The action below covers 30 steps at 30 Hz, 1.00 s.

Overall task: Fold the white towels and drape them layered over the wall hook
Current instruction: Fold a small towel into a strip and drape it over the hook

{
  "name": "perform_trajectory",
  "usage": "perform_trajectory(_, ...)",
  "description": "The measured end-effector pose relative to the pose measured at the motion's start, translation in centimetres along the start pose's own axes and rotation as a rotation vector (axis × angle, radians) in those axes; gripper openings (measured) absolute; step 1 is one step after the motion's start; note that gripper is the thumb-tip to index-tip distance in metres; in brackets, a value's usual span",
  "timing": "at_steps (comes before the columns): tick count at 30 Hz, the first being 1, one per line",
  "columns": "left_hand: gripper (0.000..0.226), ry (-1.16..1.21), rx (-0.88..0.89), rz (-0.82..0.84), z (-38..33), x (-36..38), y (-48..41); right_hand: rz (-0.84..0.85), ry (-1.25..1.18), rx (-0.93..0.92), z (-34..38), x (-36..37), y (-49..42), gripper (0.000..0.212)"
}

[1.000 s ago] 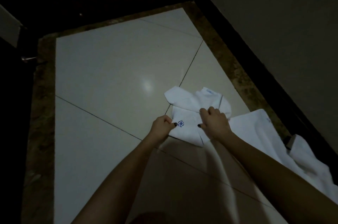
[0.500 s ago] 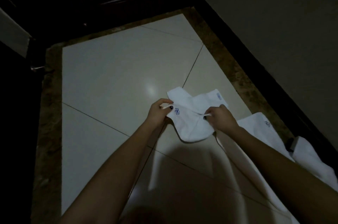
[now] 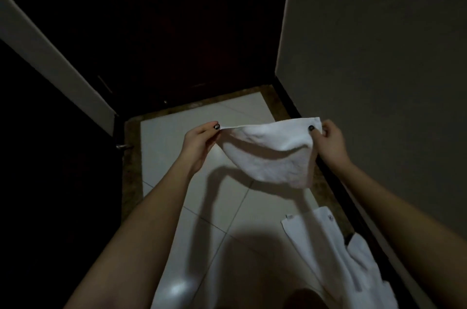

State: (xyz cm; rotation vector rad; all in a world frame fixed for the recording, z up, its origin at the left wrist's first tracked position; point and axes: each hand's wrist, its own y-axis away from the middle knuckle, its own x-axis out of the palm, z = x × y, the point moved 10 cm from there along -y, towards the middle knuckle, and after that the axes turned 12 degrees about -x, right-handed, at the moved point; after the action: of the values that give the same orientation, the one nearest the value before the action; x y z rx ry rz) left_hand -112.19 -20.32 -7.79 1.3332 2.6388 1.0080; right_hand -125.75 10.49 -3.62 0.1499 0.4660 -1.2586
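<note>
Head view: a person holds a small white towel (image 3: 270,157) up in the air with both hands. The left hand (image 3: 199,143) pinches the top left corner of the towel between thumb and fingers. The right hand (image 3: 329,143) pinches the top right corner the same way, with the thumb on the front of the cloth. The hands are well apart, and the towel is between them. Its top edge runs from one hand to the other and dips a little in the middle. The rest of the towel hangs down below the hands, with a soft fold across it, and ends in a rounded bottom edge. It hangs above the floor (image 3: 171,157) and does not touch it. The towel's shadow falls on the pale tiles under it.

More white cloth, the floor towels (image 3: 326,245), lies on the floor at the bottom right, below the right arm. They lie spread and bunched beside the dark skirting (image 3: 288,101) at the foot of the wall (image 3: 379,56). I cannot tell how many there are. They are well apart from the held towel, and no hand touches them.

A dark door (image 3: 189,30) stands at the far end of the floor. A small shiny metal bit (image 3: 123,147) sticks out low down on the left. The room is dim.
</note>
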Motion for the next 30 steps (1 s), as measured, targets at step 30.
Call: perform_trajectory(30,0.011,-0.178,0.664,-0.607,-54.0,-4.1,55.4,0.14,-0.342,-0.552,70.1,-14.2,-3.2,0.015)
